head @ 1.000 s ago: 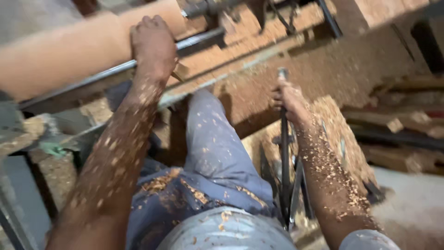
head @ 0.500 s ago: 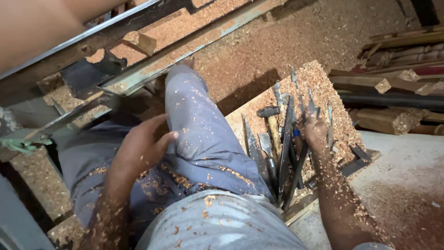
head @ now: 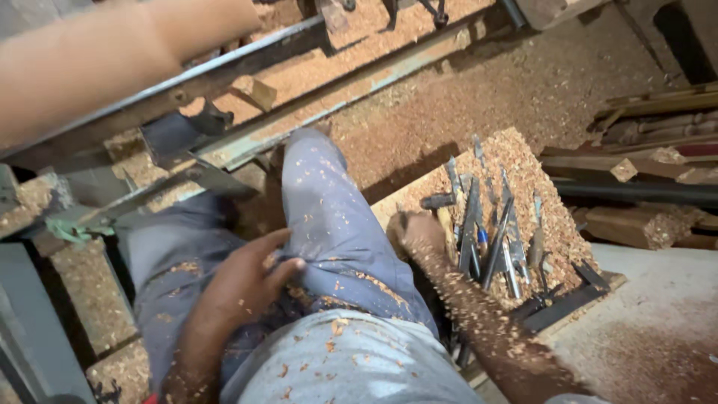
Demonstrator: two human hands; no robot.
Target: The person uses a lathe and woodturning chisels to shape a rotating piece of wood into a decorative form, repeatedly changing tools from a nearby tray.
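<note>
Right hand (head: 420, 232), fingers curled but gripping nothing, touches the near-left edge of the chisels (head: 490, 236) on the sawdust-covered board (head: 598, 288); handles run away from the body. Left hand (head: 247, 280) rests loosely open on the thigh, farther off.

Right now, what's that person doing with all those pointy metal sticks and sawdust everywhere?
A person sits beside a wood lathe, legs dusted with shavings. Their right hand reaches down among a pile of metal chisels lying on a board covered in wood shavings; whether it grips one is unclear. Their left hand rests on their blue trousers. A long round wooden piece sits on the lathe above.
</note>
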